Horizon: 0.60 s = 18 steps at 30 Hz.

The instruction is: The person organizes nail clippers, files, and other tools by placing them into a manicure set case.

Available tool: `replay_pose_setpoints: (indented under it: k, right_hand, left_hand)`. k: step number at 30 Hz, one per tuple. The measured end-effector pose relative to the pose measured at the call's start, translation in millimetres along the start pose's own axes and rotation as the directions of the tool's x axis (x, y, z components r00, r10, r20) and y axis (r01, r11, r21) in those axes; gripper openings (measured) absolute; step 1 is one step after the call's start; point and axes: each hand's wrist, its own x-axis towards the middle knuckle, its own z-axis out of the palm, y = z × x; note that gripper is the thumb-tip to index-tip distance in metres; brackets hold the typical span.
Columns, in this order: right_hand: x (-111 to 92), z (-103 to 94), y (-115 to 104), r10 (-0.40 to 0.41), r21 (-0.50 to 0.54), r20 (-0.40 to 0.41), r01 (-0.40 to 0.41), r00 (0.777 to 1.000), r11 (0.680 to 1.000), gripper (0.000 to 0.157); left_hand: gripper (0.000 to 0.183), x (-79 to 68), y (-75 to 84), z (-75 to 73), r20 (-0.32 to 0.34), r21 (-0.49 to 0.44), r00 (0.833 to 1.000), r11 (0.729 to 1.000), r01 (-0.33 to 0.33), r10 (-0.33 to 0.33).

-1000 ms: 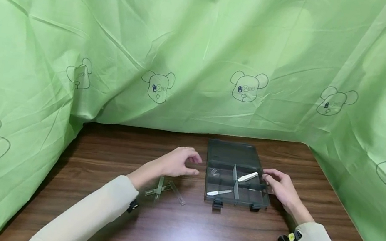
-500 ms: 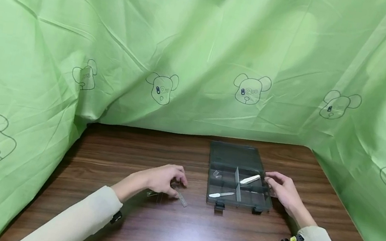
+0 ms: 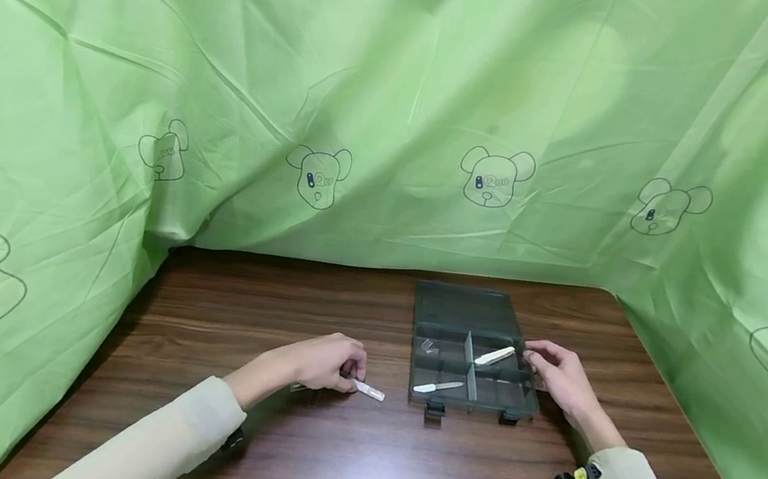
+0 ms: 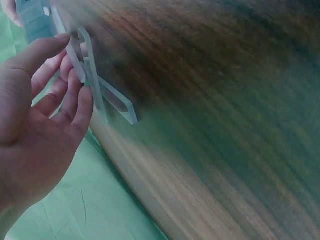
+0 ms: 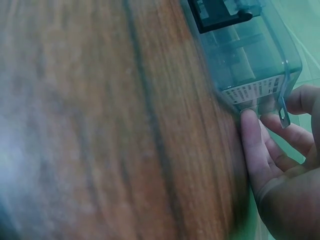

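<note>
My left hand [image 3: 323, 360] pinches one end of a clear plastic strip [image 3: 371, 391] between thumb and fingers, close over the table. In the left wrist view, other clear strips [image 4: 118, 101] lie crossed beside the fingertips; the hand mostly hides them from the head view. A dark translucent compartment box [image 3: 467, 309] lies with its lid laid back. My right hand [image 3: 560, 378] holds its right side, thumb low at the end wall and a finger near the small hanging tab [image 5: 284, 117].
Inside the box are a slim white item [image 3: 495, 356], a white-handled item with a narrow pointed end [image 3: 439, 386] and a small clear piece [image 3: 429, 347]. An upright divider [image 3: 472, 382] separates compartments. Black latches [image 3: 434, 412] hang in front. Green curtain [image 3: 375, 104] surrounds the brown table [image 3: 289, 459].
My left hand has moved back from beside the box to the clear strips, lowered, and taken one, turning its free end toward the box. The right hand stays at the box.
</note>
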Motion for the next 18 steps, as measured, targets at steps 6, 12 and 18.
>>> replay_pose_setpoints:
  k: [6, 12, 18]
  right_hand:
    - [0, -1.0, 0, 0.013, -0.02, -0.002, -0.013, 1.0, 1.0, 0.041]
    - [1, -1.1, 0, 0.016, -0.015, 0.003, -0.016, 1.0, 1.0, 0.041]
    - [3, -0.3, 0, 0.021, 0.01, 0.011, -0.021, 1.0, 1.0, 0.041]
  left_hand:
    - [0.013, 1.9, 0.3, 3.3, 0.005, -0.011, 1.0, 1.0, 0.017, -0.017]
    - [0.009, 3.8, 0.9, 2.5, -0.022, 0.028, 0.999, 0.999, -0.026, 0.026]
    - [0.007, 14.9, 7.4, -7.3, -0.08, 0.071, 0.991, 0.993, -0.098, 0.104]
